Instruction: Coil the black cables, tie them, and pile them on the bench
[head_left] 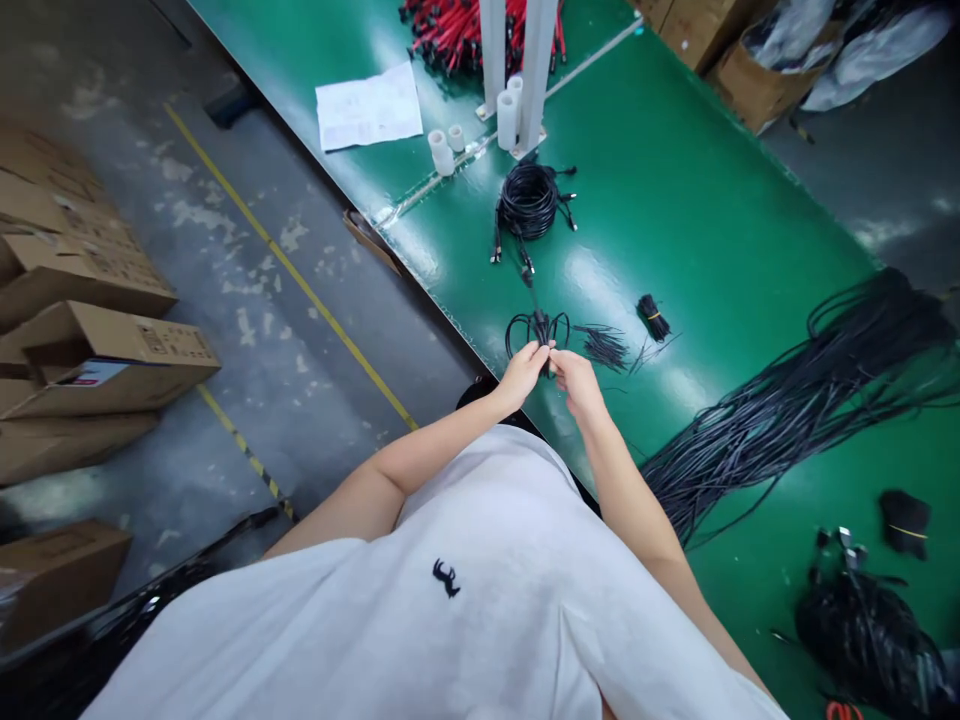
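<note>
A black cable, gathered into a bundle with loops bulging out on both sides, is held at the table's near edge. My left hand is closed around the middle of the bundle from the left. From the right, my right hand pinches at the same spot, its fingertips close to the left ones; any tie between them is too small to make out. Short black ties lie loose just right of my hands. A coil of black cables with metal plugs rests beyond the bundle.
Long black cables spread across the green table at right. A banded tie bundle lies nearer. White posts, white rolls, a paper sheet and red cables are farther back. Cardboard boxes stand left on the floor.
</note>
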